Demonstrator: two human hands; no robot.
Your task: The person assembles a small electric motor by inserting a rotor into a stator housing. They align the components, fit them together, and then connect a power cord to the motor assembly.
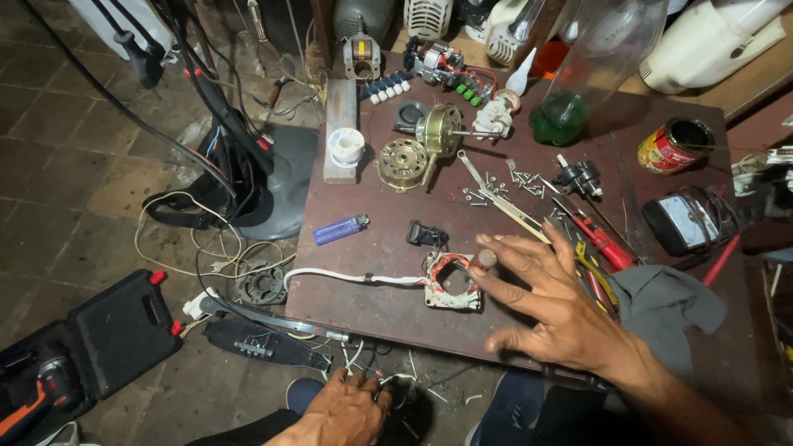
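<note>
My right hand (549, 301) hovers over the brown work board (380, 297), fingers spread, with a small brownish round piece at the tips of its upper fingers. Its fingertips are just right of a small motor stator (452, 283) with red windings and a white cable running left. My left hand (345, 410) is low at the board's front edge, fingers curled among thin white wires (363, 363); what it grips is not clear. A black switch block (425, 235) and a purple lighter (340, 229) lie further back.
Fan motor parts (425, 144), loose screws (508, 183), a wrench, red pliers (601, 242), a grey cloth (665, 301), a tin can (673, 146) and a green-bottomed bottle (570, 99) crowd the board. A fan base (281, 182), cables and an open drill case (83, 351) sit on the tiled floor.
</note>
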